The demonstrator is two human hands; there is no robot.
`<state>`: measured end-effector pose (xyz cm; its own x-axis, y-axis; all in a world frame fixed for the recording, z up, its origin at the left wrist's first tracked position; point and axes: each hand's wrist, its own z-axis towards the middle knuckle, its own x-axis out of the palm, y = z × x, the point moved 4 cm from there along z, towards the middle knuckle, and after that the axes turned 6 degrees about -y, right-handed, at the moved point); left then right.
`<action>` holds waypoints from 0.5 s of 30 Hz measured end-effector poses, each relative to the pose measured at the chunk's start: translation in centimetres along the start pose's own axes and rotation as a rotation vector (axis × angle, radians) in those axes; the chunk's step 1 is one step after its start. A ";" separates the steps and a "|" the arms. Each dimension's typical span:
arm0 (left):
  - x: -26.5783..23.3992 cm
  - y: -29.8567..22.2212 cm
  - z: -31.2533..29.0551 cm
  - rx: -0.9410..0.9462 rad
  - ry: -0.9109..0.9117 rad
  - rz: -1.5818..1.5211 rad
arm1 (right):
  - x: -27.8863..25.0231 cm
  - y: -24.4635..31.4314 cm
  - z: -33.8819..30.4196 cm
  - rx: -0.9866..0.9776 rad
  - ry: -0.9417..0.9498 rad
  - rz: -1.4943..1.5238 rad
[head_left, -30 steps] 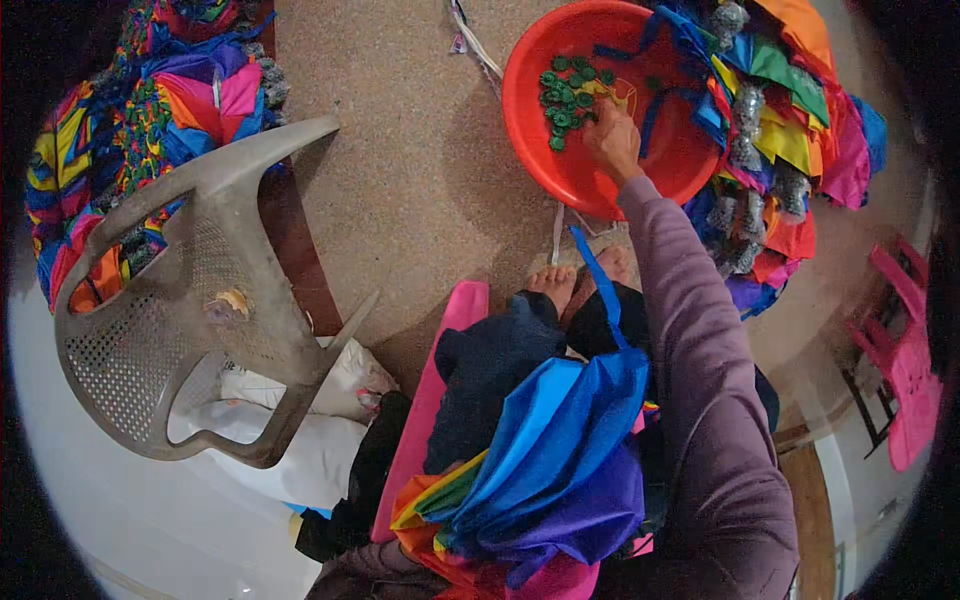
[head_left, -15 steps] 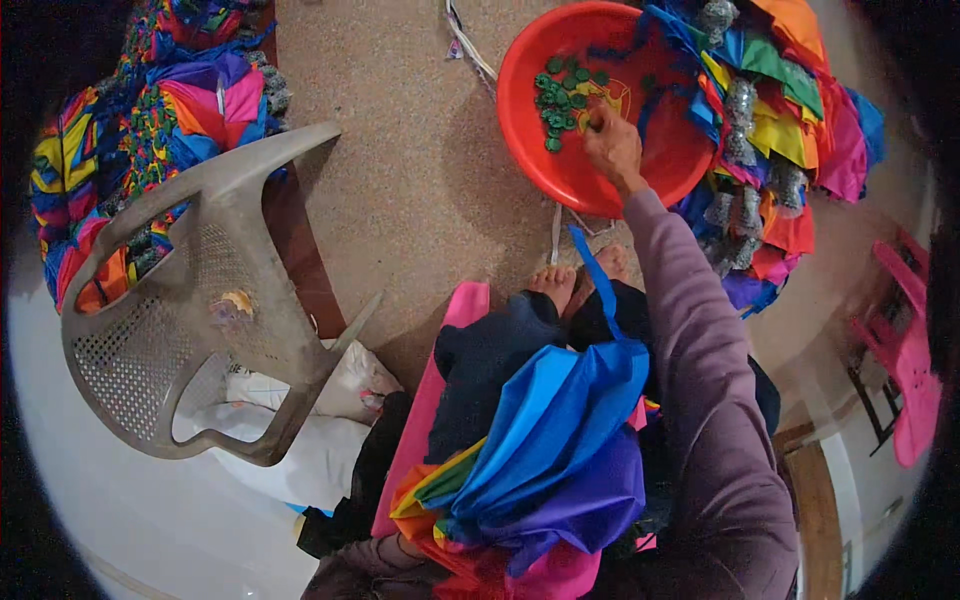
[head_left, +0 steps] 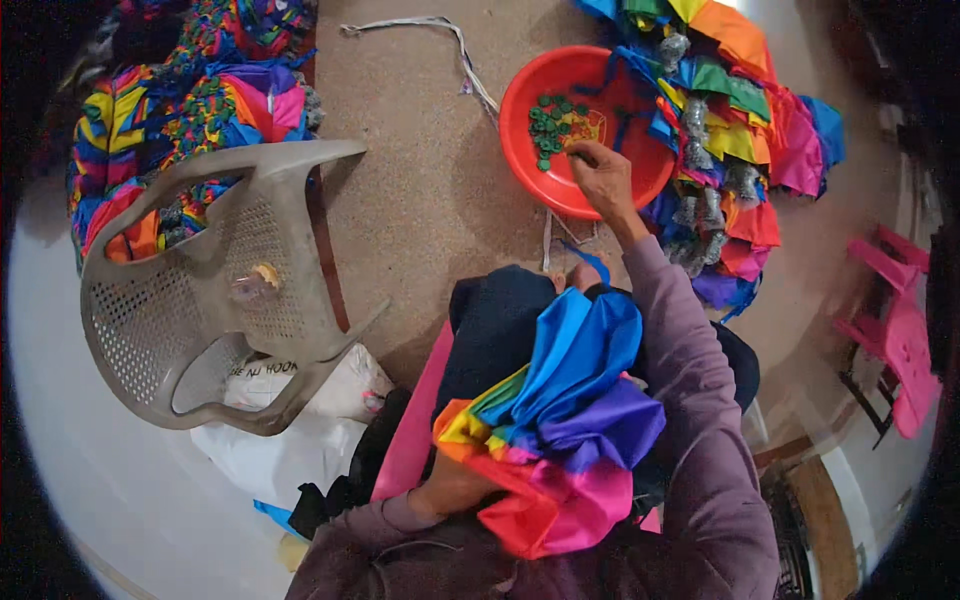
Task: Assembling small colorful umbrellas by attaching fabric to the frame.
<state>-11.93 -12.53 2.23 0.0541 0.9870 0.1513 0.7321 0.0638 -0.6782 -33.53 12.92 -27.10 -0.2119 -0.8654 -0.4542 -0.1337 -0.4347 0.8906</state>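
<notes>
A bunched rainbow-panelled cloth (head_left: 580, 400), resembling an umbrella canopy, lies gathered over my lap. My left hand (head_left: 458, 486) grips its orange and red side from underneath, the fingers hidden by folds. Above the near part of a red plastic basin (head_left: 519, 157), my right hand (head_left: 604, 184) is closed, thumb and fingertips together; whatever they may pinch is too small to make out. Several small round green pieces (head_left: 545, 128) lie in the basin, beside a yellow print on its bottom.
Bright cloth bundles with silvery parts (head_left: 742, 110) overlap the basin's right side. A grey plastic chair (head_left: 285, 235) stands left, with more rainbow cloth (head_left: 150, 115) behind it and white sacks (head_left: 330, 390) below. A pink stool (head_left: 905, 330) is far right; a white strap (head_left: 462, 50) lies on the floor.
My right hand has drawn back from among the green pieces toward the basin's near side. The cloth has been raised and shifted right, showing more of my left hand. The whole view has shifted.
</notes>
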 end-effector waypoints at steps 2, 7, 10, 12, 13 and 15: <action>0.3 0.6 0.4 -0.018 0.040 -0.129 | -1.1 2.0 -0.5 0.152 0.073 0.109; 1.9 1.6 0.6 0.072 0.307 -0.222 | -5.5 8.8 -2.0 0.031 0.032 0.143; 3.9 -1.3 0.3 0.058 0.295 -0.178 | -9.1 14.7 -3.4 -0.024 0.075 0.130; 4.4 -0.8 -0.4 0.125 0.312 -0.112 | -12.1 18.7 -5.0 -0.073 0.100 0.107; 4.5 -0.7 -0.7 0.124 0.318 -0.119 | -13.4 20.7 -5.4 -0.127 0.127 0.096; 5.1 -0.7 -1.3 0.156 0.349 -0.084 | -16.3 25.0 -6.9 -0.185 0.149 0.075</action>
<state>-11.28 -7.73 4.45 0.2457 0.8695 0.4284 0.6332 0.1907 -0.7501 -26.70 14.45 2.71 -0.0672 -0.9182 -0.3903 0.0598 -0.3941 0.9171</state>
